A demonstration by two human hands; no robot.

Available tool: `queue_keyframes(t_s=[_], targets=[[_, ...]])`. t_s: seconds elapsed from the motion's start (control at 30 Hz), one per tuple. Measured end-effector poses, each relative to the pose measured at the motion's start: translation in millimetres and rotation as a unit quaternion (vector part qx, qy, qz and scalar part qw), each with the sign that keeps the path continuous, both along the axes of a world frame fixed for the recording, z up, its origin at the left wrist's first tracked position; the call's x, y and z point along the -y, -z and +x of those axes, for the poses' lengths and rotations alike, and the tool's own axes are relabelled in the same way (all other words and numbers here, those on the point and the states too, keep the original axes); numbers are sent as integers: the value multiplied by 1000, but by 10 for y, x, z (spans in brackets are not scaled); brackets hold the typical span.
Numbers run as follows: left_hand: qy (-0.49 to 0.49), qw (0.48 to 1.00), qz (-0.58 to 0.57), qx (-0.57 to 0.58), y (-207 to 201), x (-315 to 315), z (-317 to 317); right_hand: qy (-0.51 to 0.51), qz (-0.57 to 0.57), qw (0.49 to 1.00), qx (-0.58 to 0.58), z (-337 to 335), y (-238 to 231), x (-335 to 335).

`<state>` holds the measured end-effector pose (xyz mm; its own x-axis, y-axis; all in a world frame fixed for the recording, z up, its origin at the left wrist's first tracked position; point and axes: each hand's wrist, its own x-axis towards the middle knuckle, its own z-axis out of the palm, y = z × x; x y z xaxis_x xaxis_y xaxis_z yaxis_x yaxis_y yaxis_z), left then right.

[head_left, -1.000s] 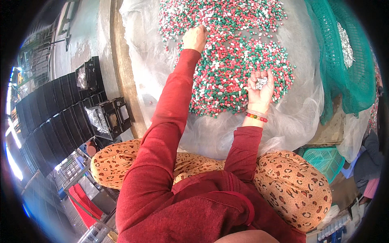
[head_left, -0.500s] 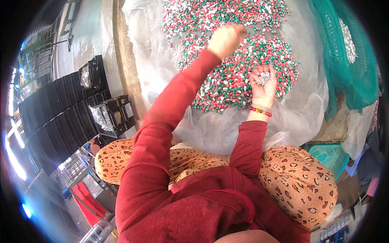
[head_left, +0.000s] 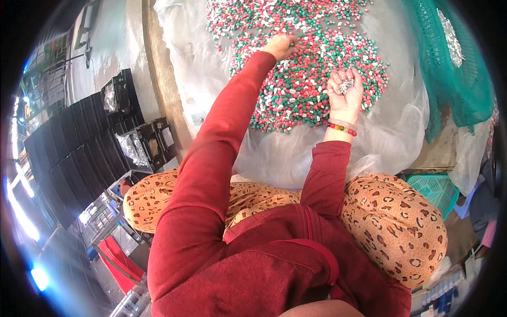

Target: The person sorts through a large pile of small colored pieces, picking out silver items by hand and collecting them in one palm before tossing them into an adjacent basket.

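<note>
A wide spread of small red, green and white pieces (head_left: 296,100), rounded like beads or pellets, lies on a sheet of clear plastic (head_left: 274,161). My left hand (head_left: 281,47) reaches over the left part of the spread, its fingers drawn together and pointing down at the pieces. Whatever may be between those fingertips is too small to make out. Palm up over the spread's right side, my right hand (head_left: 346,100) is cupped around a small heap of silvery-white pieces (head_left: 346,86). A beaded bracelet (head_left: 342,128) circles that wrist.
Green netting (head_left: 430,79) hangs at the right, with a silvery-white heap (head_left: 450,39) on it. A turquoise plastic basket (head_left: 435,191) stands beside my right knee. Black stacked crates or panels (head_left: 68,142) are at the left, near a concrete ledge (head_left: 163,74).
My left hand has shifted left over the spread, its fingers now drawn together near the pieces. The right hand stays cupped in about the same place.
</note>
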<state>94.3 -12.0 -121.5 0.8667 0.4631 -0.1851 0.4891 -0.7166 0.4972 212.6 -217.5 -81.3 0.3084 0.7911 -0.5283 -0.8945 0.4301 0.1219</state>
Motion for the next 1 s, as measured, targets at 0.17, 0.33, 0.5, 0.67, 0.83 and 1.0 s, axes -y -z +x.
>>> queue_keyframes(t_s=[0.17, 0.33, 0.5, 0.67, 0.83, 1.0], targets=[[-103, 984, -133, -58, -576, 121, -242, -1, 0, 1000, -1, -27, -47, -33], [-125, 923, -359, 67, -795, -71, -230, -6, 29, 1000, -3, -64, -49, -66], [-54, 927, -319, -191, -798, -221, -208, -3, 23, 1000, -4, -58, -78, -57], [42, 991, -60, -110, -385, -366, 51, 9, -14, 1000, 5, 14, 20, 16], [-50, 974, 223, 9, 72, -373, 288, 11, -32, 999, 13, -26, -129, -79], [-19, 960, 278, -22, 191, -267, 354, 27, -52, 998, 15, 57, -37, -9]])
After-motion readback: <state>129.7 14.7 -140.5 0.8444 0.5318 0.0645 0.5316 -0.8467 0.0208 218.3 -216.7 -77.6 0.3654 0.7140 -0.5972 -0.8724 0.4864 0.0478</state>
